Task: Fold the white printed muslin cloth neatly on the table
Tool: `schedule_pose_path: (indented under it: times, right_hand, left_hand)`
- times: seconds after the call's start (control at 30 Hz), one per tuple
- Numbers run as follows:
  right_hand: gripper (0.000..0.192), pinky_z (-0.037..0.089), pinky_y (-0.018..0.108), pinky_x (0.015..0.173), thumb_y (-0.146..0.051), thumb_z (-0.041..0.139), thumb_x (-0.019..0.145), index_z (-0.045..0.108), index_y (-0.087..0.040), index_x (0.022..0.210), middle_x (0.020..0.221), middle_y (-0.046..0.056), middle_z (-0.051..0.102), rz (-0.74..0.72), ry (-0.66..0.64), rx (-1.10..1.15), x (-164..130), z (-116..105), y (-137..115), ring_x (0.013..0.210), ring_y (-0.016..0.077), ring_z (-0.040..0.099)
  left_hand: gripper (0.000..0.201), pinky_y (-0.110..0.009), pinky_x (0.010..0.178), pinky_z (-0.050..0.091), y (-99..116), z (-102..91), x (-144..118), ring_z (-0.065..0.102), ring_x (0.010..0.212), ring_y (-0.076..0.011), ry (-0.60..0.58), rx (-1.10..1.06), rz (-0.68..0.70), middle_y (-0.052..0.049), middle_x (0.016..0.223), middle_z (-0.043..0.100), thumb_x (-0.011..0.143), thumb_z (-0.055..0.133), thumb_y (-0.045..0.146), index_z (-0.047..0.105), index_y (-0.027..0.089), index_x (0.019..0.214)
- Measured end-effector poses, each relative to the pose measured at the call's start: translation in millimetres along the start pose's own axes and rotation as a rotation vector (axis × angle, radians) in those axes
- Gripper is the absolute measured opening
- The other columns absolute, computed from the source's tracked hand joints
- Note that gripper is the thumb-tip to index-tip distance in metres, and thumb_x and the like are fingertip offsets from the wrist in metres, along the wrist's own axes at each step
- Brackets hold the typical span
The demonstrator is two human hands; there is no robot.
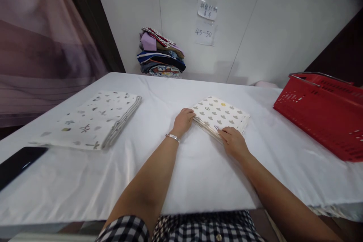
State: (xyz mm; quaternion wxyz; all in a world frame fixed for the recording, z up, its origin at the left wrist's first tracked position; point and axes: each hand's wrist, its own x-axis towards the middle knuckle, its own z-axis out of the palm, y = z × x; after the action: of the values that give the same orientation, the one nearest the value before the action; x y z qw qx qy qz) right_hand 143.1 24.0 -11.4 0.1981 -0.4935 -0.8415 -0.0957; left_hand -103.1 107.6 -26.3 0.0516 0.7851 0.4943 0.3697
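A folded white cloth (219, 111) with a grey cloud-like print and a small yellow mark lies on the white-covered table (210, 181). My left hand (183, 121) is closed on its left corner, fingers on top. At the near edge, toward the right, my right hand (234, 141) grips the same cloth, with its fingertips over the top layer. Several stacked layers show along the near side between my hands. Both thumbs are mostly hidden. Farther left rests a larger folded cloth (93, 121) with grey leaf and plant prints, touched by neither hand.
A red plastic basket (320, 113) with a metal handle stands at the right. At the left edge lies a dark, flat, glossy object (21, 162). Beyond the table's far edge is a pile of folded fabrics (161, 55). Paper notes (204, 33) hang on the wall.
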Motion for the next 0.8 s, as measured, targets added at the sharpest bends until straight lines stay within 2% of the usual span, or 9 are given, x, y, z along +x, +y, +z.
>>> schedule_pose_path:
  times: [0.13,0.3,0.43,0.57,0.8]
  right_hand:
    - [0.030,0.042,0.034,0.075,-0.022,0.040,0.090,0.065,-0.018,0.108,0.099,0.010,0.062,0.000,-0.066,-0.002,-0.9,-5.6,-1.9,0.086,0.0207,0.053]
    - [0.031,0.044,0.034,0.079,-0.024,0.043,0.089,0.062,-0.017,0.112,0.106,0.010,0.061,0.003,-0.056,-0.023,-3.9,-3.5,0.1,0.092,0.0222,0.053]
    - [0.032,0.046,0.032,0.076,-0.024,0.037,0.092,0.062,-0.019,0.113,0.105,0.008,0.064,0.031,-0.042,-0.023,-3.3,-1.0,6.7,0.092,0.0205,0.055]
    - [0.032,0.048,0.030,0.071,-0.024,0.037,0.093,0.062,-0.021,0.111,0.104,0.006,0.065,0.097,0.033,-0.011,-0.7,-0.7,12.4,0.093,0.0198,0.057]
    - [0.031,0.047,0.031,0.073,-0.023,0.038,0.092,0.063,-0.020,0.110,0.102,0.007,0.065,0.021,0.026,-0.059,-3.3,3.6,11.4,0.091,0.0201,0.057]
  left_hand:
    - [0.026,-0.031,0.090,0.047,-1.3,-0.5,-2.1,0.050,0.108,-0.0179,-0.026,-0.010,0.008,-0.003,0.109,0.062,0.083,0.049,0.013,0.068,0.022,0.097]
    - [0.028,-0.031,0.093,0.046,-3.1,0.8,-4.5,0.049,0.113,-0.0188,-0.027,-0.041,-0.011,-0.003,0.115,0.060,0.077,0.058,0.016,0.066,0.023,0.102]
    - [0.022,-0.031,0.093,0.046,-5.1,2.5,-2.3,0.050,0.111,-0.0181,-0.035,-0.046,0.007,-0.003,0.112,0.061,0.081,0.057,0.020,0.067,0.023,0.100]
    - [0.020,-0.032,0.091,0.046,-6.7,3.6,0.4,0.049,0.109,-0.0181,-0.054,-0.015,0.026,-0.003,0.110,0.062,0.086,0.052,0.023,0.068,0.024,0.098]
    - [0.023,-0.031,0.090,0.046,-5.5,4.1,-0.4,0.049,0.109,-0.0178,-0.054,0.001,0.020,-0.003,0.111,0.061,0.088,0.048,0.025,0.067,0.025,0.101]
